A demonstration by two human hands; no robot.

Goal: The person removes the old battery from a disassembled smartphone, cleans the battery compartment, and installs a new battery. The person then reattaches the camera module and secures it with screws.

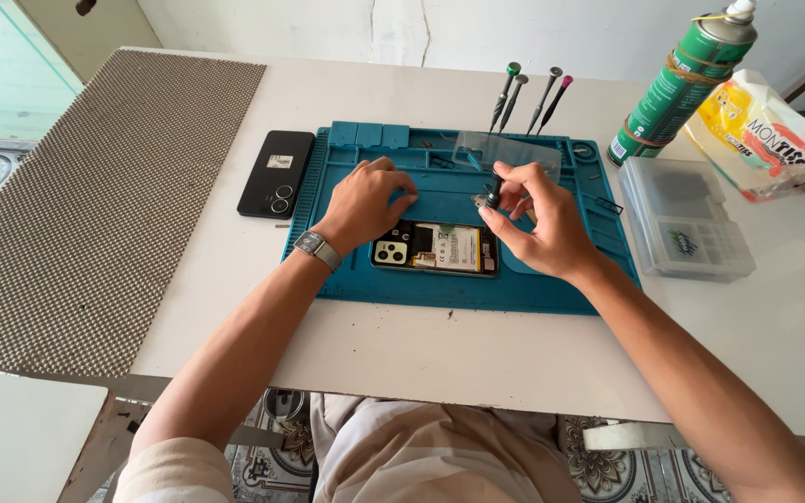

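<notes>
An opened phone [440,249] lies on a blue repair mat [552,289], its battery and camera block exposed. My left hand [365,200] rests on the mat just above the phone's camera end, fingers curled down and touching a small grey part. My right hand [538,224] holds a small dark screwdriver [494,189] upright between thumb and fingers, its tip over the phone's upper edge. A watch sits on my left wrist.
A black phone back cover [277,173] lies left of the mat. Several screwdrivers [528,98] stand at the mat's far edge. A green spray can [682,84], a clear plastic box [687,219], a yellow-white packet [761,135] sit right. A woven mat [86,196] covers the left.
</notes>
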